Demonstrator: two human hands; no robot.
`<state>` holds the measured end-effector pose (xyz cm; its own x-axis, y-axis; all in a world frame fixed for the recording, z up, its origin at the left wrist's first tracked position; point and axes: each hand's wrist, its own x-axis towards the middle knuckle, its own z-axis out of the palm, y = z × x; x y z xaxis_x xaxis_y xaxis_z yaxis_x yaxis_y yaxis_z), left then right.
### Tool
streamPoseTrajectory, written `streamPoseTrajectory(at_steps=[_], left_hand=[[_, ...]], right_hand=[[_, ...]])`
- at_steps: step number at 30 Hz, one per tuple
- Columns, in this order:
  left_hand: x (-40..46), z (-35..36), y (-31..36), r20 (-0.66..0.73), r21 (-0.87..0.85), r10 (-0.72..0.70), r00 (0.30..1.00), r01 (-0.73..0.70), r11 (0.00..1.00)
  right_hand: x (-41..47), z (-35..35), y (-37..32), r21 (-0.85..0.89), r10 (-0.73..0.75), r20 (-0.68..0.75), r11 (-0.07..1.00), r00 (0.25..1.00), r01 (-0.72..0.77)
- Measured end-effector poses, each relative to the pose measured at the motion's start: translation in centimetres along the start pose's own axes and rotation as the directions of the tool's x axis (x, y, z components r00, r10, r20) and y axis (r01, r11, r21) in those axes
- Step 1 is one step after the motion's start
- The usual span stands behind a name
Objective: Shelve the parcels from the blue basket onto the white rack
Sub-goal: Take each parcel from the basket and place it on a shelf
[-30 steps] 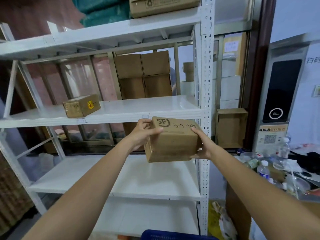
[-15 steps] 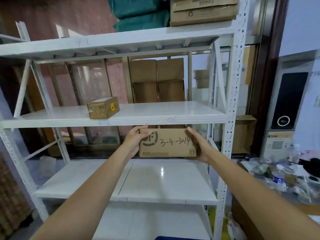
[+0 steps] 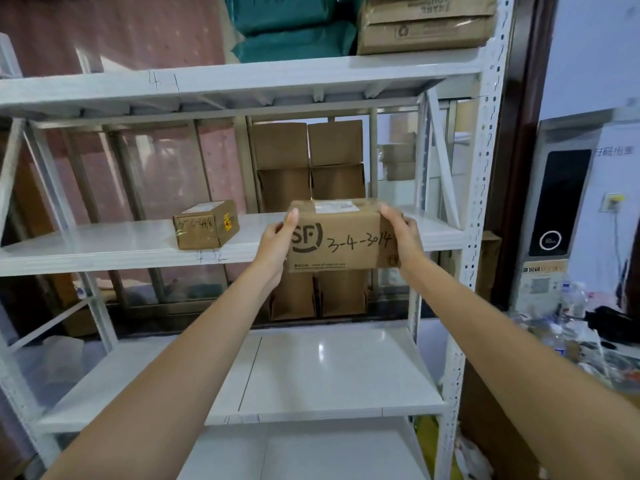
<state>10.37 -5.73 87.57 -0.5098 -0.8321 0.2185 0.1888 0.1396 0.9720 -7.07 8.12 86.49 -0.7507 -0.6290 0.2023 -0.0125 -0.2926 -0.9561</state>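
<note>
Between the 2 hands, at the front lip of the middle shelf: brown cardboard parcel with a black SF logo and handwritten "3-4-3014" [image 3: 341, 235]. Left hand [image 3: 277, 242] is clamped on its left end, thumb up over the top edge, fingers hidden behind the box. Right hand [image 3: 401, 233] is clamped on the right end, fingers wrapped over the top corner. The grip is by the ends, most likely so the written face stays outward and readable from the aisle.

Parcel is level, label side up, its lower edge below the shelf's front edge in this view. Cannot tell whether it rests on the board or is still clear of it; judged as the final stretch of the placing step.

Both forearms are extended nearly straight, reaching forward and up, wrists roughly level with the parcel.

White metal rack with perforated uprights [image 3: 483, 188] has 4 boards visible. Left of the left hand, well apart on the same board, sits a smaller brown cardboard box with a yellow sticker [image 3: 206, 225], turned at a slight angle. Open board lies behind the held parcel, so there is room to slide it in. Above the hands, the top board carries teal plastic mailer bags [image 3: 294, 26] and a flat taped cardboard carton [image 3: 426, 24].

Blue basket is not in view.
</note>
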Motion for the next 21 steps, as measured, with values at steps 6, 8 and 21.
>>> streamPoseTrajectory(at_steps=[6, 8, 21], left_hand=[[5.8, 2.7, 2.6, 0.016, 0.052, 0.016, 1.0, -0.017, 0.999], [7.7, 3.7, 2.4, 0.016, 0.037, -0.008, 1.0, 0.007, 0.999], [16.7, 6.9, -2.2, -0.039, -0.033, -0.153, 0.988, 0.152, 0.988]], right_hand=[[7.9, -0.3, -3.5, -0.151, -0.045, 0.063, 0.987, 0.997, 0.054], [10.2, -0.7, -3.4, -0.166, -0.026, 0.068, 0.985, 0.997, 0.037], [20.2, -0.7, 1.2, -0.175, 0.128, 0.096, 0.978, 0.987, -0.11]])
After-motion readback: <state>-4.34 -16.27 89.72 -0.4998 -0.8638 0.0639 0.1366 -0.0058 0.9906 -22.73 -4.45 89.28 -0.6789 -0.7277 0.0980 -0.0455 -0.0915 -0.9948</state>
